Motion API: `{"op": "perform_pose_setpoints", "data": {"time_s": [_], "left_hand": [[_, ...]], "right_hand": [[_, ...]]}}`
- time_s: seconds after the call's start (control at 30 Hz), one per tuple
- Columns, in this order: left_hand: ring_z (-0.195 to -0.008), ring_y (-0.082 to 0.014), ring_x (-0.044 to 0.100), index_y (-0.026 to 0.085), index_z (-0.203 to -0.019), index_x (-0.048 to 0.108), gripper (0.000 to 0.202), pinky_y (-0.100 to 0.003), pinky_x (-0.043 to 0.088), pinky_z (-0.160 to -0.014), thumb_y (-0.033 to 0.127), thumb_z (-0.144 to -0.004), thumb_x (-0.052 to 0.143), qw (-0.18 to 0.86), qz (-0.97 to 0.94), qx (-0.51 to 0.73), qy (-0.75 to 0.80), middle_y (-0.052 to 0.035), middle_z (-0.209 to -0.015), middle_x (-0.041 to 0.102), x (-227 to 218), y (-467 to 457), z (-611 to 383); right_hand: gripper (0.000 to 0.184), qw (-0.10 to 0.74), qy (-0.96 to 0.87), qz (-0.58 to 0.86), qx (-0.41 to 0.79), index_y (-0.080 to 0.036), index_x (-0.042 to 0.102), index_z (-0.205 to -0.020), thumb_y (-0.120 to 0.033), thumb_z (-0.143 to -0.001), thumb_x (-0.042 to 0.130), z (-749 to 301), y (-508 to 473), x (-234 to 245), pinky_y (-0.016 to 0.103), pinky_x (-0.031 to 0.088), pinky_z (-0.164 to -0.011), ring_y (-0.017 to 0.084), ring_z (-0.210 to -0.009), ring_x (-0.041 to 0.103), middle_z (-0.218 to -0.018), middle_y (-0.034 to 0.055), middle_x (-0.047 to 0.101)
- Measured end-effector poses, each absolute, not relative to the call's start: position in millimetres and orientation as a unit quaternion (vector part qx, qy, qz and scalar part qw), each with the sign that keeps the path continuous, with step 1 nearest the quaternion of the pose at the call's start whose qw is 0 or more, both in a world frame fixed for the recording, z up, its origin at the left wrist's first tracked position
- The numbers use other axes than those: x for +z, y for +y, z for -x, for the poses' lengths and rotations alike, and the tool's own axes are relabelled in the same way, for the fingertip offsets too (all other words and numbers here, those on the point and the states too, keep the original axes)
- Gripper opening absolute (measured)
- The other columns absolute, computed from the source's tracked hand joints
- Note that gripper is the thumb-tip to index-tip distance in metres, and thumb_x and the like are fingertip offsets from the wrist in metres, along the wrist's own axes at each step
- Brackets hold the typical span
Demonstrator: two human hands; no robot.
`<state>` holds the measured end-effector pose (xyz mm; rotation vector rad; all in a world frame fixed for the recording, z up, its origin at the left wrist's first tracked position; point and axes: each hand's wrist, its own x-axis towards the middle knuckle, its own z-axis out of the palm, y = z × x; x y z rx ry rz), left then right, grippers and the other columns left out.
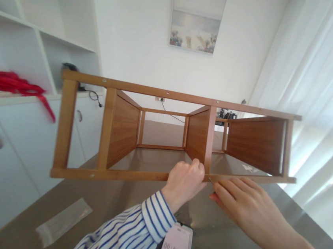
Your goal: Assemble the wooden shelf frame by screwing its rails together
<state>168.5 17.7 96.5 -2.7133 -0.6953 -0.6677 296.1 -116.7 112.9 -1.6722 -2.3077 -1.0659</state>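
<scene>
A wooden shelf rack [131,175] lies on its side on the grey table, its slatless panels standing upright between the rails. My left hand [185,178], in a blue-and-white striped sleeve, is closed around the near rail beside the middle panel. Just right of it, my right hand [243,200] has its fingers closed on a thin metal tool [211,180], whose tip meets the near rail at the middle panel's joint. Most of the tool is hidden by the fingers, so its exact kind does not show.
A clear plastic bag [64,221] lies on the table [109,217] at front left. Below my left forearm is a phone [175,246] with a lit screen. White cabinets [11,152] with red ribbon [13,84] stand left; a sheer curtain [313,116] hangs right.
</scene>
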Motion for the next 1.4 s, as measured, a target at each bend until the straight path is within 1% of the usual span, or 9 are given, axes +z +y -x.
{"op": "perform_pose_setpoints", "data": {"time_s": [0.23,0.43,0.53,0.63,0.73,1.0,1.2,1.3,1.4], "left_hand": [[-0.068,-0.0250,0.065,0.014,-0.086,0.061,0.028,-0.034,0.047,-0.058,0.040,-0.086,0.051,0.129,0.936,-0.229,-0.233,-0.0078,-0.079,0.061,97,18,-168],[-0.069,-0.0250,0.066,0.013,-0.088,0.061,0.027,-0.034,0.048,-0.059,0.039,-0.086,0.052,0.121,0.940,-0.215,-0.237,-0.0084,-0.081,0.060,98,18,-169],[-0.070,-0.0251,0.066,0.013,-0.089,0.061,0.028,-0.034,0.048,-0.059,0.039,-0.086,0.053,0.124,0.942,-0.207,-0.234,-0.0087,-0.082,0.060,98,18,-169],[-0.070,-0.0252,0.066,0.012,-0.090,0.060,0.030,-0.034,0.048,-0.059,0.041,-0.085,0.053,0.127,0.943,-0.206,-0.230,-0.0086,-0.082,0.060,98,18,-169],[-0.070,-0.0250,0.066,0.012,-0.090,0.060,0.031,-0.033,0.048,-0.059,0.042,-0.084,0.056,0.125,0.943,-0.205,-0.228,-0.0086,-0.082,0.061,99,18,-169],[-0.069,-0.0237,0.066,0.013,-0.088,0.060,0.027,-0.031,0.048,-0.059,0.039,-0.085,0.054,0.131,0.941,-0.208,-0.231,-0.0085,-0.080,0.061,99,17,-169],[-0.069,-0.0241,0.065,0.012,-0.088,0.061,0.030,-0.032,0.048,-0.058,0.042,-0.086,0.052,0.133,0.941,-0.210,-0.229,-0.0083,-0.080,0.061,97,19,-169],[-0.069,-0.0244,0.065,0.013,-0.089,0.061,0.028,-0.033,0.048,-0.059,0.040,-0.086,0.052,0.132,0.940,-0.209,-0.235,-0.0082,-0.080,0.061,97,19,-169],[-0.069,-0.0244,0.065,0.013,-0.089,0.060,0.029,-0.033,0.048,-0.060,0.041,-0.085,0.055,0.134,0.940,-0.210,-0.233,-0.0082,-0.081,0.061,96,19,-169]], "right_hand": [[0.016,0.062,-0.753,0.552,-0.352,-0.019,0.062,-0.093,-0.025,-0.093,0.048,-298,-119,113,0.036,0.040,-0.073,0.021,-0.083,0.060,-0.093,0.0069,0.066],[0.022,0.095,-0.754,0.534,-0.371,-0.019,0.061,-0.080,-0.023,-0.094,0.044,-300,-113,108,0.031,0.038,-0.066,0.017,-0.072,0.056,-0.081,0.0058,0.063],[0.027,0.141,-0.727,0.554,-0.381,-0.019,0.056,-0.070,-0.021,-0.094,0.042,-296,-106,98,0.030,0.036,-0.063,0.017,-0.066,0.053,-0.071,0.0049,0.059],[0.031,0.240,-0.660,0.618,-0.352,-0.020,0.048,-0.064,-0.021,-0.094,0.039,-288,-100,86,0.028,0.034,-0.057,0.015,-0.057,0.051,-0.061,0.0021,0.053],[0.032,0.325,-0.600,0.679,-0.269,-0.022,0.042,-0.063,-0.024,-0.095,0.036,-282,-100,79,0.025,0.032,-0.051,0.012,-0.049,0.049,-0.055,-0.0016,0.049],[0.037,0.333,-0.602,0.716,-0.119,-0.022,0.052,-0.064,-0.032,-0.095,0.033,-285,-108,87,0.026,0.033,-0.048,0.014,-0.046,0.053,-0.053,-0.0005,0.056],[0.041,0.519,-0.463,0.702,0.154,-0.018,0.058,-0.062,-0.043,-0.089,0.040,-279,-104,82,0.024,0.035,-0.044,0.013,-0.047,0.051,-0.053,0.0011,0.056],[0.035,0.623,-0.348,0.625,0.317,-0.016,0.059,-0.066,-0.043,-0.084,0.044,-271,-103,76,0.022,0.030,-0.040,0.010,-0.043,0.043,-0.054,0.0004,0.054],[0.030,0.688,-0.291,0.540,0.387,-0.016,0.059,-0.070,-0.040,-0.082,0.046,-263,-102,69,0.023,0.035,-0.044,0.010,-0.046,0.043,-0.059,0.0011,0.054]]}}
